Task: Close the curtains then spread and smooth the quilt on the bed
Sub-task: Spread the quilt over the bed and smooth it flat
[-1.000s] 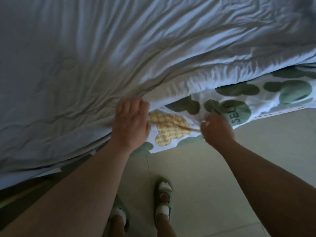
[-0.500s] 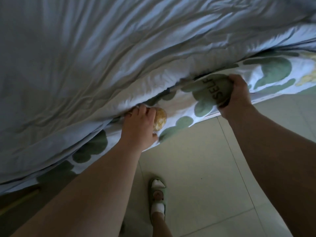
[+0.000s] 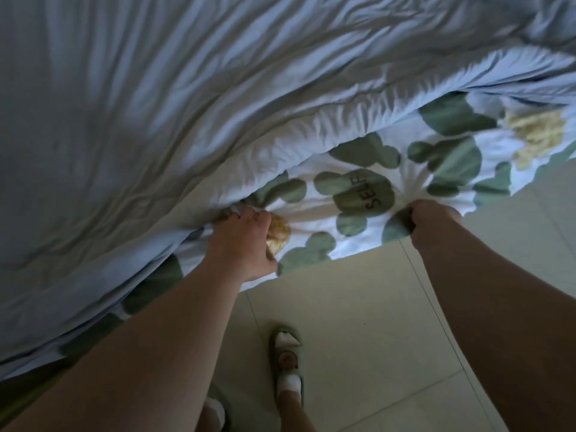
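The pale blue quilt (image 3: 162, 126) lies wrinkled over the bed and fills the upper left of the head view. Its edge is turned over, showing a white underside printed with green and yellow shapes (image 3: 361, 194) that hangs toward the floor. My left hand (image 3: 246, 241) grips the quilt's edge where the blue side meets the print, fingers curled into the fabric. My right hand (image 3: 433, 222) grips a bunched fold of the printed side further right, with creases radiating from the fist. No curtains are in view.
Pale tiled floor (image 3: 374, 322) lies below the hanging quilt edge. My feet in slippers (image 3: 286, 363) stand on it close to the bed. The bed's dark side shows at the lower left (image 3: 18, 397).
The quilt edge has been drawn out so more of the printed underside shows. My right hand has dropped from the upper right to a lower grip on the print; my left hand holds on.
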Demonstrator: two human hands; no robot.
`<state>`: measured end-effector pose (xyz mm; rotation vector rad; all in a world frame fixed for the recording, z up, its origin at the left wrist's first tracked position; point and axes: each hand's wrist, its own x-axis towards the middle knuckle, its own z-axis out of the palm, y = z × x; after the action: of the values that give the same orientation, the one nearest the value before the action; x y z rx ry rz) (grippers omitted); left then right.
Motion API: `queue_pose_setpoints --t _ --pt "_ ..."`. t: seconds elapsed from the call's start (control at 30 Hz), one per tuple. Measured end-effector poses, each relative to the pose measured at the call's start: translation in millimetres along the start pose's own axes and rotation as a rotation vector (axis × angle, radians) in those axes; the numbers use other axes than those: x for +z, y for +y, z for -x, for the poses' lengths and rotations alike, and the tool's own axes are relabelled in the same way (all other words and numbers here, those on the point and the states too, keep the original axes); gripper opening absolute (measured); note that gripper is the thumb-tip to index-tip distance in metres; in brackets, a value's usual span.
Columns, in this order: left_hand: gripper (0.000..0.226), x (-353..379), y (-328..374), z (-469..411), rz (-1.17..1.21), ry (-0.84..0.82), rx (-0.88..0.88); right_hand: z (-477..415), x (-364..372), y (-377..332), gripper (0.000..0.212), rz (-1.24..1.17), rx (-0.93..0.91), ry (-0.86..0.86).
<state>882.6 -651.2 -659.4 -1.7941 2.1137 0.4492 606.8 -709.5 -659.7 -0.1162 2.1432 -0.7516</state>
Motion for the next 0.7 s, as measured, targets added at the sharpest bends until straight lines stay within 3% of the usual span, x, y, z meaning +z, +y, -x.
queue_pose_setpoints --t 0.07,0.13,0.2,0.27,0.33,0.43,0.53,0.63,0.7 --pt "0.058 -7 -6 -2 0.095 0.055 0.023 -7 2 4 0.047 0.176 -0.02 0.055" --pt "0.049 -13 -15 -2 0.109 0.242 0.026 3 11 -1 0.065 0.422 -0.171 0.254" --pt "0.063 -14 -29 -2 0.024 0.444 -0.047 22 28 -7 0.074 0.563 -0.487 0.285" --pt "0.076 -14 -44 -1 -0.044 0.549 -0.173 43 50 -12 0.078 0.712 -0.84 0.147" --pt "0.075 -16 -58 -3 -0.073 0.531 -0.299 57 74 -15 0.078 0.904 -1.132 0.004" --pt "0.042 -19 -74 -4 0.089 0.274 -0.383 74 110 -19 0.075 1.194 -1.406 -0.144" --pt "0.028 -15 -90 -3 0.234 0.142 -0.328 86 139 -27 0.057 1.351 -1.499 -0.161" --pt "0.031 -19 -93 4 0.272 0.15 -0.233 102 146 -37 0.033 1.408 -1.367 -0.236" --pt "0.028 -19 -90 15 0.281 0.117 -0.197 109 135 -38 0.035 1.478 -1.268 -0.261"
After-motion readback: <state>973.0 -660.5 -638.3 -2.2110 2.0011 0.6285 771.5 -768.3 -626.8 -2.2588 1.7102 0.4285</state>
